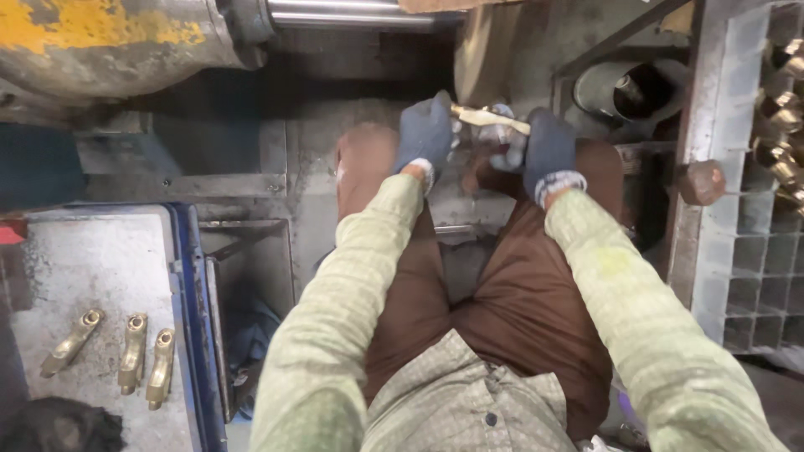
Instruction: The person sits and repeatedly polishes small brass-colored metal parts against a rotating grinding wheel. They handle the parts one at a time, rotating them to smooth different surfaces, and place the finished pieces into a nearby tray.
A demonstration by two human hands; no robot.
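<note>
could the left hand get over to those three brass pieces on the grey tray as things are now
Probably yes. The left hand is gripping the brass part out front, but nothing stands between it and the three brass pieces lying exposed on the tray.

3 brass pieces [117,356] on tray [100,251] left; grid rack [754,259] right.

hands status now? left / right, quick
Left hand: gloved, closed around one end of the brass piece.
Right hand: gloved, curled at the other end of that piece; exact grip hidden by the glove.
</note>
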